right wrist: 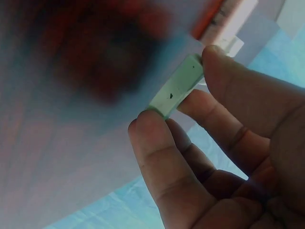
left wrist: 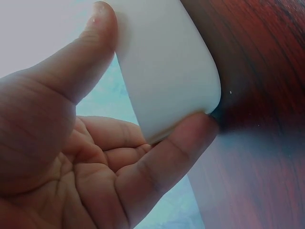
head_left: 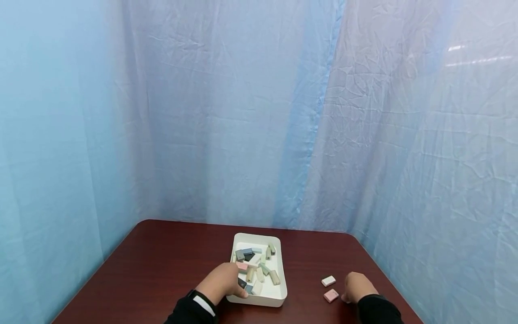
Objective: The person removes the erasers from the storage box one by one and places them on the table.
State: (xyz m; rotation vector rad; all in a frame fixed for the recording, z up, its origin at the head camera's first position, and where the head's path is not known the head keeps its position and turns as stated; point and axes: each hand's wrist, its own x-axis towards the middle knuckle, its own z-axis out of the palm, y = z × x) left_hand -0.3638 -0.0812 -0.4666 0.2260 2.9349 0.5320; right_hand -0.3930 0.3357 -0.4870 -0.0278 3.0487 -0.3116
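Note:
At the near left corner of a white rectangular tray (head_left: 283, 290), my left hand (head_left: 223, 280) holds the tray's side. In the left wrist view the thumb presses one face of the tray wall (left wrist: 171, 62) while fingers curl against its edge. Several small blocks in pink, grey, black, cream and pale green lie jumbled inside. My right hand (head_left: 358, 286) is low at the right of the table. Thumb and finger pinch a small pale green block (right wrist: 178, 87), seen in the right wrist view; the hand hides it from the head view.
Left of the right hand, a white block (head_left: 328, 281) and a pink block (head_left: 331, 295) lie on the dark red wooden table (head_left: 178, 252). Blue curtains (head_left: 243, 112) hang behind and on both sides of the table.

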